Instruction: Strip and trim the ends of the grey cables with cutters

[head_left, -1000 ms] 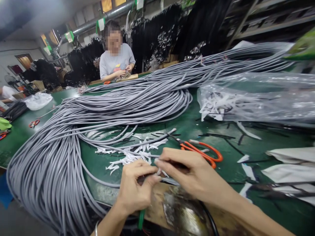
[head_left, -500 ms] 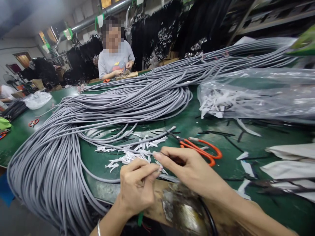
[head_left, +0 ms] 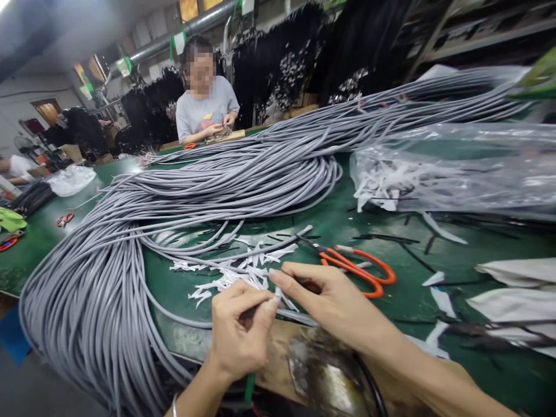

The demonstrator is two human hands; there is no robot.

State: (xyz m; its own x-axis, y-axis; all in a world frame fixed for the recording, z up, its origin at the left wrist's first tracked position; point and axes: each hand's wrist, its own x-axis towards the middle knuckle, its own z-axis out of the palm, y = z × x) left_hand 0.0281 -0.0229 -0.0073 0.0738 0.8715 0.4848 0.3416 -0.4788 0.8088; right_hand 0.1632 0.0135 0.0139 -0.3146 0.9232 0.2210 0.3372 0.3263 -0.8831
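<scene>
My left hand (head_left: 243, 330) is pinched closed at the table's front edge, around the end of a grey cable (head_left: 186, 319) that runs in from the left. Close to its right, my right hand (head_left: 315, 289) has thumb and forefinger pressed together; what they hold is too small to make out. White strips (head_left: 226, 278) and short black pieces lie just beyond the fingers. Orange-handled scissors (head_left: 362, 269) rest beyond my right hand. Under my hands is a board (head_left: 278, 359) with a dark, shiny metallic patch (head_left: 325, 370).
A large grey cable bundle (head_left: 217, 179) covers the table's left and middle, hanging over the front edge. A plastic bag (head_left: 456, 174) with white scraps lies right. Pliers (head_left: 486, 329) and pale gloves (head_left: 516, 295) sit nearer. A person (head_left: 206, 107) works across the table.
My left hand's fingertips have shifted slightly left and closed together, away from my right fingertips. The whole view has moved a little.
</scene>
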